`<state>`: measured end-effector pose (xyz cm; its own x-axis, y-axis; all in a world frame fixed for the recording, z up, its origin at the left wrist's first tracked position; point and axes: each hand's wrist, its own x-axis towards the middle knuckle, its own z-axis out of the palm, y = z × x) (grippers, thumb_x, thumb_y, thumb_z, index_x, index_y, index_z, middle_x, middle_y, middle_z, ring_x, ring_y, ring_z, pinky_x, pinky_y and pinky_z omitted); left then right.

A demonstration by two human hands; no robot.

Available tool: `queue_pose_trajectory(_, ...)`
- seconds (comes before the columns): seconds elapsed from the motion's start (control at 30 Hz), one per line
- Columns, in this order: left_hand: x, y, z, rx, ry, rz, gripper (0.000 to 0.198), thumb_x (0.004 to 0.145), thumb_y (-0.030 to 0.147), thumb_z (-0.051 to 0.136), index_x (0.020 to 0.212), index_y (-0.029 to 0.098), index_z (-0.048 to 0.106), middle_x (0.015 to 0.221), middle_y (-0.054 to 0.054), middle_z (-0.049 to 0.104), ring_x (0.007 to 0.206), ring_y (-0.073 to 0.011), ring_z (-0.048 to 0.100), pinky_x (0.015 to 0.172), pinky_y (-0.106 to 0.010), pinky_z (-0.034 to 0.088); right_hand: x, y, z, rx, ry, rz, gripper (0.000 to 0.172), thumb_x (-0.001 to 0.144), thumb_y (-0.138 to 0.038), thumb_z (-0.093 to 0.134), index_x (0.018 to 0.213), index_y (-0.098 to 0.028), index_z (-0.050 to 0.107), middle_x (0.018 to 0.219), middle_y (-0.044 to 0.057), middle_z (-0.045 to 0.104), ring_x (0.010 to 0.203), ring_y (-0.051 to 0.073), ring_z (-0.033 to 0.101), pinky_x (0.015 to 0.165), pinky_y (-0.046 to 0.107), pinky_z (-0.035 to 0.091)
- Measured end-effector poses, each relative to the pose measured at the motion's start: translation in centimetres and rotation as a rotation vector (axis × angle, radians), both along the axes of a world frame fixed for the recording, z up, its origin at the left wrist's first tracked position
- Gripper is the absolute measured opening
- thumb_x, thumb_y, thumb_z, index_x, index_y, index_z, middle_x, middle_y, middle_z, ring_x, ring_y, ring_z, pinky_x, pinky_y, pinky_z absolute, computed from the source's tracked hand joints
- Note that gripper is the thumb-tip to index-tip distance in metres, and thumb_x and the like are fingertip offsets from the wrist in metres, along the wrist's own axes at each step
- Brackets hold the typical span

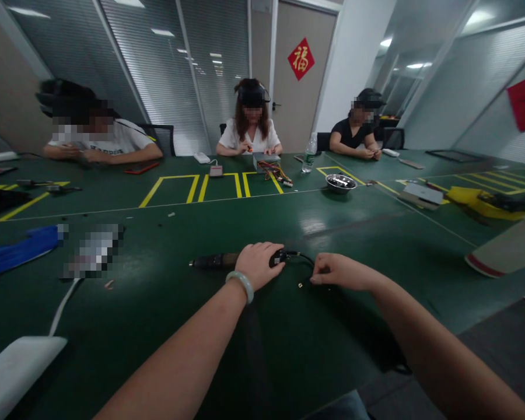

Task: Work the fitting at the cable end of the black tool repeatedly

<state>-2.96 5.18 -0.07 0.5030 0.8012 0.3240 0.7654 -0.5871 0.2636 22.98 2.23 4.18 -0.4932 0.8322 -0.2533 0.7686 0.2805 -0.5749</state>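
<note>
Dark tool [214, 261]: lies flat on the green table [262, 350], just ahead of the person, tip pointing left. A black cable [304, 256] leaves its right end.
Left hand [259, 265]: palm down over the tool's right end, fingers curled round it, with a pale bracelet [240, 284] at the wrist.
Right hand [336, 271]: just right of the cable, fingertips pinched together; whether they hold anything is too small to tell.
Small part [300, 285]: loose on the table between the two hands.
Writing: a red diamond sign [301, 59] on the far door bears the gold character 福. The print on a co-worker's white shirt [114, 140] is probably lettering, but unreadable.
Markings: yellow tape lines [192, 188] box off the far half of the table.
Edges: the table's near edge runs across the lower right, with grey floor [507, 350] beyond it.
Open room: bare green surface reaches from the hands to a steel bowl [340, 183]. A white block [13, 373] sits at lower left and a blue cloth [17, 248] at far left.
</note>
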Motion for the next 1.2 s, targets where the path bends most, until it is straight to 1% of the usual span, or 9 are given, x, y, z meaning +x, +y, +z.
queue_pose_trajectory(0.1,0.2,0.3,0.1,-0.007,0.006,0.006,0.039,0.084,0.046,0.056,0.119,0.028,0.057,0.113,-0.002,0.065,0.100,-0.0226,0.059,0.085,-0.038,0.044,-0.9,1.2,-0.6,-0.118,0.111,-0.065,0.033,0.080,-0.051,0.060,0.085,-0.021,0.072,0.084,0.002,0.067,0.074,0.016,0.060,0.069,0.027,0.044)
queue_pose_trajectory(0.17,0.2,0.4,0.1,-0.009,0.003,0.003,0.038,0.083,0.045,0.057,0.117,0.028,0.059,0.110,-0.002,0.066,0.099,-0.0229,0.059,0.087,-0.039,0.044,-1.9,1.7,-0.7,-0.123,0.189,-0.126,0.033,0.081,-0.050,0.059,0.086,-0.019,0.071,0.080,0.001,0.068,0.073,0.016,0.060,0.069,0.027,0.044)
queue_pose_trajectory(0.33,0.3,0.6,0.0,0.035,-0.016,-0.001,0.036,0.079,0.042,0.061,0.111,0.026,0.063,0.110,-0.003,0.067,0.111,-0.0244,0.055,0.105,-0.043,0.034,-4.2,2.1,-0.5,0.014,0.372,-0.206,0.032,0.082,-0.048,0.057,0.084,-0.019,0.069,0.076,0.000,0.066,0.070,0.014,0.059,0.065,0.025,0.044)
queue_pose_trajectory(0.47,0.5,0.4,-0.2,0.045,-0.007,0.008,0.037,0.080,0.040,0.058,0.114,0.025,0.061,0.114,-0.002,0.065,0.118,-0.0244,0.051,0.111,-0.045,0.026,-4.1,2.2,-1.7,0.141,0.485,-0.344,0.032,0.084,-0.048,0.055,0.088,-0.020,0.069,0.080,0.001,0.067,0.072,0.015,0.060,0.061,0.024,0.046)
queue_pose_trajectory(0.6,0.9,0.1,-0.2,0.058,0.009,0.032,0.040,0.083,0.041,0.056,0.119,0.024,0.058,0.118,-0.003,0.064,0.119,-0.0243,0.051,0.110,-0.045,0.027,-3.5,2.1,-3.7,0.255,0.438,-0.365,0.025,0.086,-0.040,0.054,0.097,-0.024,0.070,0.091,0.000,0.071,0.079,0.016,0.063,0.072,0.027,0.048)
queue_pose_trajectory(0.73,1.4,-0.1,-0.4,0.086,0.007,0.066,0.044,0.085,0.046,0.057,0.123,0.024,0.054,0.129,-0.004,0.057,0.120,-0.0238,0.049,0.106,-0.043,0.034,-3.1,2.3,-4.3,0.447,0.333,-0.353,0.026,0.088,-0.032,0.053,0.108,-0.027,0.069,0.104,0.001,0.069,0.092,0.017,0.063,0.083,0.029,0.047)
queue_pose_trajectory(0.87,2.3,-0.2,-0.5,0.093,0.047,0.059,0.036,0.088,0.040,0.055,0.121,0.025,0.054,0.131,-0.004,0.056,0.121,-0.0225,0.049,0.104,-0.042,0.035,-2.6,2.7,-4.0,0.501,0.188,-0.368,0.026,0.090,-0.032,0.051,0.108,-0.027,0.070,0.104,0.003,0.069,0.093,0.018,0.063,0.083,0.030,0.047)
queue_pose_trajectory(1.0,3.4,-0.2,-0.2,0.080,0.103,0.061,0.031,0.088,0.035,0.055,0.117,0.024,0.056,0.125,-0.005,0.058,0.116,-0.0227,0.052,0.102,-0.042,0.037,-2.3,3.0,-4.4,0.507,0.177,-0.406,0.023,0.089,-0.032,0.053,0.103,-0.027,0.070,0.102,0.002,0.070,0.092,0.018,0.063,0.083,0.030,0.046)
queue_pose_trajectory(1.2,4.7,0.3,0.5,0.055,0.207,0.108,0.017,0.086,0.032,0.058,0.100,0.022,0.057,0.101,-0.004,0.061,0.093,-0.0210,0.058,0.080,-0.035,0.047,-2.1,3.1,-4.7,0.504,0.156,-0.418,0.016,0.086,-0.032,0.056,0.092,-0.024,0.068,0.087,0.001,0.070,0.078,0.016,0.063,0.069,0.026,0.044)
